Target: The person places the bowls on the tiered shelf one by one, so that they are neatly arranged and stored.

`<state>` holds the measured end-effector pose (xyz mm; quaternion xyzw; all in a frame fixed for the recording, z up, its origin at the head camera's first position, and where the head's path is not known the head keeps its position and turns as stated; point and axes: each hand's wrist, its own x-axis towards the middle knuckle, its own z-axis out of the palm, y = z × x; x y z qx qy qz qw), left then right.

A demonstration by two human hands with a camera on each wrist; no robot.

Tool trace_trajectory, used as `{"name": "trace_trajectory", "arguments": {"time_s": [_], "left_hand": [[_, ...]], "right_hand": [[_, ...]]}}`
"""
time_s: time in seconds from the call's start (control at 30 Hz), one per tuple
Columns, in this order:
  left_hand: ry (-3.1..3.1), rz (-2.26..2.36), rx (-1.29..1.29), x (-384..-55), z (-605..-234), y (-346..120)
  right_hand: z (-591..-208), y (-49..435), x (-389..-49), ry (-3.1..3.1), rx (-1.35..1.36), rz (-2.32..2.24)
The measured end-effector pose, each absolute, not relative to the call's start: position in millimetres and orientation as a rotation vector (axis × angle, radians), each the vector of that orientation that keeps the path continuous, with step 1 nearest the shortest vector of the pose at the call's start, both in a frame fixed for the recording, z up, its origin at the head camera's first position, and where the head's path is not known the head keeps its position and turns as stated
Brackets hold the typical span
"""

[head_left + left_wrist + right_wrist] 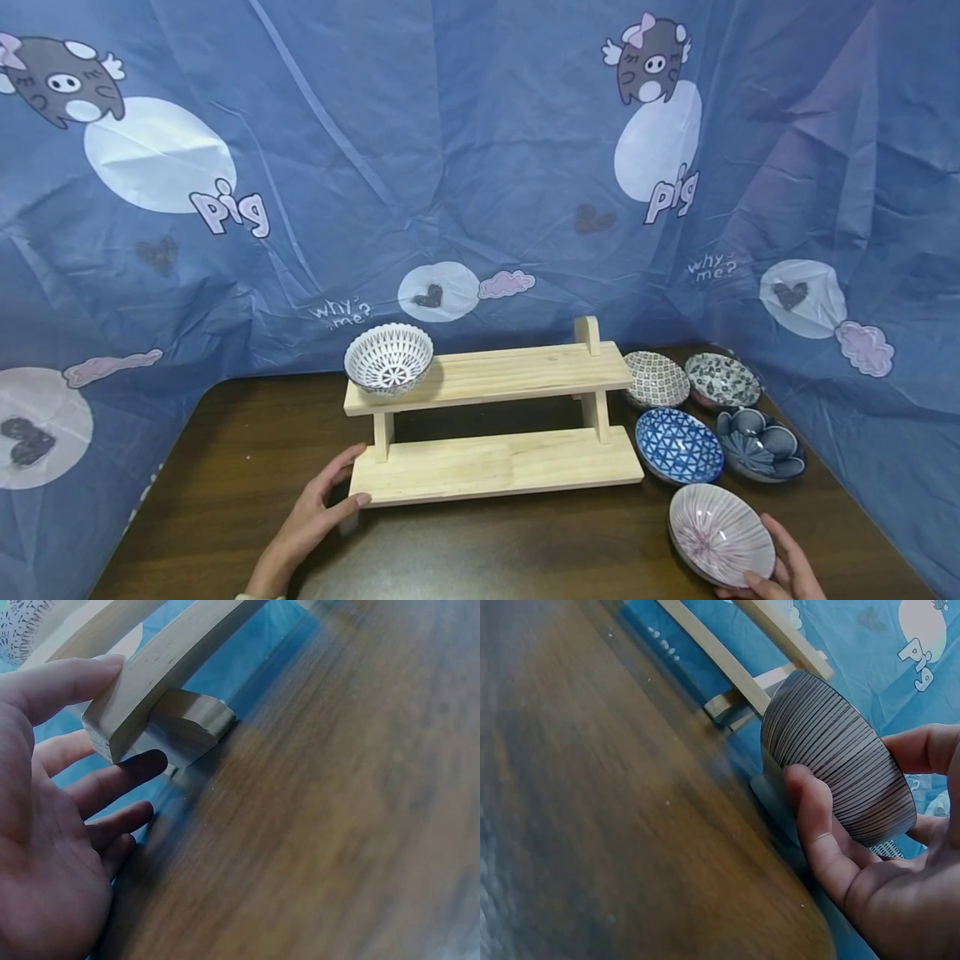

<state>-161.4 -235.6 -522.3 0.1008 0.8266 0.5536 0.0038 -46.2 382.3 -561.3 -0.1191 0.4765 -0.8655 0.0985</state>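
A two-tier wooden shelf (495,462) stands mid-table. My left hand (311,512) holds the left end of its lower board, thumb at the front corner and index finger farther back. In the left wrist view the hand (67,802) has its thumb on the board (161,667) and the other fingers spread beside the end. A bowl with pinkish-purple streaks (720,533) is tilted in my right hand (787,567), thumb at its rim. The right wrist view shows fingers (814,814) under the bowl's dark-striped outside (840,761).
A white bowl with dark patterning (390,358) sits on the upper board's left end. Right of the shelf are a blue triangle-patterned bowl (678,446), a dark blue bowl (761,446), a grey-patterned bowl (656,379) and a leaf-patterned bowl (722,381). A blue printed cloth (480,167) hangs behind.
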Motion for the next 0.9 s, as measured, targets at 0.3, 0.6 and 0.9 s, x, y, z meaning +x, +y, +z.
{"name": "trace_trajectory", "arguments": {"time_s": [0.3, 0.6, 0.9], "left_hand": [[2.587, 1.739, 0.330, -161, -521, -236], [2.584, 1.723, 0.297, -163, -523, -236], [2.599, 1.714, 0.300, -163, -524, -237]], "right_hand": [[-555, 387, -48, 1.380, -0.298, -2.498], [-561, 392, -57, 1.185, -0.695, -2.478], [-561, 396, -60, 1.338, -0.870, -2.435]]}}
